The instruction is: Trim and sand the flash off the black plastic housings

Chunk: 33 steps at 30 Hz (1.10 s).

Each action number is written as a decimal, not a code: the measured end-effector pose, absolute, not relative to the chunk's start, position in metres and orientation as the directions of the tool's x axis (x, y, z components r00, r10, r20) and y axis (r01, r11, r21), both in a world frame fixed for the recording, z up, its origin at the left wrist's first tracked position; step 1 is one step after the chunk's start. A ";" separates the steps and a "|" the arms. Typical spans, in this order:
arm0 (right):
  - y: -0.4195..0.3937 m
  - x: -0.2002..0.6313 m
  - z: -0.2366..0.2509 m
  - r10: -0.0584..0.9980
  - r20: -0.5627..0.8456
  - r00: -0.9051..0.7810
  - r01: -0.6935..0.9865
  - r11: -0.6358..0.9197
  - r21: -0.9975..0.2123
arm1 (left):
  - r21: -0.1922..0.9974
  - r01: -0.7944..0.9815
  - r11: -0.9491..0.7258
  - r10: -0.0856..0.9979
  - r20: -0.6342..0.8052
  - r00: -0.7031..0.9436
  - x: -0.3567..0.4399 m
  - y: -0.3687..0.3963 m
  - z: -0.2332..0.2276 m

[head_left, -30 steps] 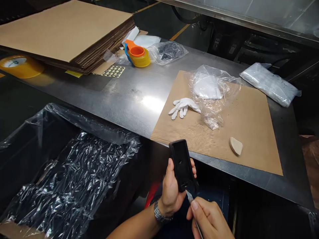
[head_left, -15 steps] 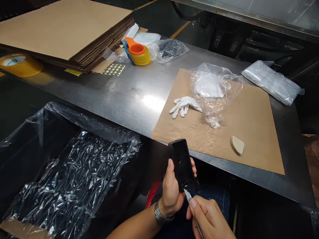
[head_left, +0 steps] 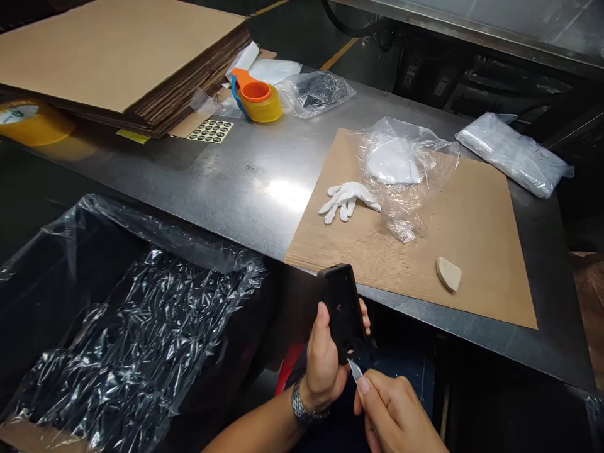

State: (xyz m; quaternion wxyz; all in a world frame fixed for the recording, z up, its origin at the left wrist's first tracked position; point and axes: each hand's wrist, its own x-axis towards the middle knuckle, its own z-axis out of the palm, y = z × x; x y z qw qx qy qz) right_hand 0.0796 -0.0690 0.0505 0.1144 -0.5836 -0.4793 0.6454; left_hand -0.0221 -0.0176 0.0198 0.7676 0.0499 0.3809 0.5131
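Observation:
A black, hollow, box-like plastic part (head_left: pixel 342 302) is tilted up in my left hand (head_left: pixel 321 360), with the thumb along its left edge and fingertips showing at its right side. My right hand (head_left: pixel 394 402) is closed around a craft knife (head_left: pixel 355 369); the handle is mostly covered by my fingers. The blade tip is at the lower end of the black part, close to a small hole there. Whether the tip touches the plastic I cannot tell. A metal-band watch (head_left: pixel 304 402) is on my left wrist.
Ahead, a cardboard sheet (head_left: pixel 481 214) on the metal table (head_left: pixel 226 189) bears a white glove (head_left: pixel 346 200), a clear bag (head_left: pixel 401 157) and a beige wedge-shaped block (head_left: pixel 448 274). An orange tape dispenser (head_left: pixel 255 93) stands beside stacked cardboard (head_left: pixel 117 50). A plastic-lined bin (head_left: pixel 127 340) is at left.
The view has shifted slightly. My hands, the black part and the knife hold almost the same position, with the blade still at the part's lower end.

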 end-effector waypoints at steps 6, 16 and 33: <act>-0.070 0.078 0.046 0.737 -0.615 -0.279 0.490 -0.442 -0.752 | 0.524 -0.720 0.455 0.833 -0.537 0.135 -0.023 -0.018 0.020; -0.068 0.076 0.047 0.689 -0.661 -0.298 0.406 -0.535 -0.741 | 0.594 -0.699 0.399 0.856 -0.515 0.050 -0.022 -0.021 0.019; -0.075 0.079 0.044 0.904 -0.377 -0.202 0.505 -0.234 -0.831 | 0.469 -0.849 0.243 0.851 -0.523 -0.046 -0.016 -0.023 0.013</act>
